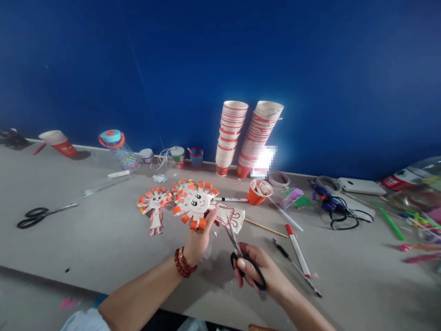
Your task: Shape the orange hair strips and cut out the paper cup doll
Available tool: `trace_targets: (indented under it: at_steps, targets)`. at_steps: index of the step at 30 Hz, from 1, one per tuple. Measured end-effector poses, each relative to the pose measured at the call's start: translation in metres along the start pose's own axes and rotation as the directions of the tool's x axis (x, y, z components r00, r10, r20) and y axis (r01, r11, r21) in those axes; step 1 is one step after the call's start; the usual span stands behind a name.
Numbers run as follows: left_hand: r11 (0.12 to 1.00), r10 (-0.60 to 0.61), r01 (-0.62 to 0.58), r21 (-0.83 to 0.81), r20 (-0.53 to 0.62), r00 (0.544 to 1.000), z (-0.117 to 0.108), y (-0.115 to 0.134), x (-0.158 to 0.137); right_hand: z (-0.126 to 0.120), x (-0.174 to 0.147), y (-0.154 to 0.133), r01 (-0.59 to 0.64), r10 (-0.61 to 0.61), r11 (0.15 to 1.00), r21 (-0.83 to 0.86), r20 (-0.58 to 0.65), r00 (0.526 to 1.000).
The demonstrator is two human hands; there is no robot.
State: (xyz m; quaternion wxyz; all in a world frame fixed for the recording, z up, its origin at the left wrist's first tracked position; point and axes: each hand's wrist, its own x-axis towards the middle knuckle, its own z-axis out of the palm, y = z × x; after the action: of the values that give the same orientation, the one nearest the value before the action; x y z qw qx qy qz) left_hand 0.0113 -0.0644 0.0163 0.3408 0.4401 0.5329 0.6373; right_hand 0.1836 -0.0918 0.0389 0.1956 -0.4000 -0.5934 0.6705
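My left hand [203, 234] is closed on a paper doll [198, 202] with a smiling round face and curled orange-and-white strips around it. The doll's body, outlined in red on white paper [229, 217], extends to the right of my fingers. In my right hand [253, 266] are black-handled scissors [235, 241], their blades slightly apart and pointing up at the lower edge of that paper. A similar finished-looking doll [156, 209] lies to the left, and another curled-strip piece [182, 185] lies partly hidden behind the held one.
Two tall stacks of paper cups [229, 138] [260, 133] stand by the blue wall. An orange cup [259, 192] holds paper scraps. Right of my hands lie a red marker [298, 250] and a pen [296, 266]. More scissors [44, 214] rest at left, near a bottle [119, 149].
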Motion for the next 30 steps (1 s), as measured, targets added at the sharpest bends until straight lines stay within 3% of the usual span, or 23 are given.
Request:
trace_targets:
  at_steps: [6, 13, 19, 26, 30]
  targets:
    - [0.998, 0.056, -0.059, 0.03, 0.074, 0.996, -0.004, -0.007, -0.007, -0.002, 0.009, -0.001, 0.009, -0.009, 1.0, 0.011, 0.002, 1.0]
    - [0.995, 0.01, -0.023, 0.098, 0.128, 0.992, -0.006, -0.003, -0.008, -0.005, 0.013, -0.002, 0.049, -0.049, 0.999, -0.021, -0.005, 0.999]
    - [0.931, 0.196, -0.248, 0.27, 0.204, 0.959, -0.01, 0.005, -0.007, -0.007, 0.014, -0.003, 0.047, -0.046, 0.998, -0.034, 0.012, 0.999]
    - [0.806, 0.338, -0.432, 0.405, 0.284, 0.897, -0.018, -0.018, -0.01, -0.006, 0.013, -0.005, 0.032, -0.032, 0.999, -0.037, 0.003, 0.999]
    - [0.739, 0.407, -0.51, 0.44, 0.312, 0.858, -0.019, -0.017, -0.011, -0.007, 0.014, -0.002, 0.034, -0.034, 0.999, -0.018, -0.003, 0.999]
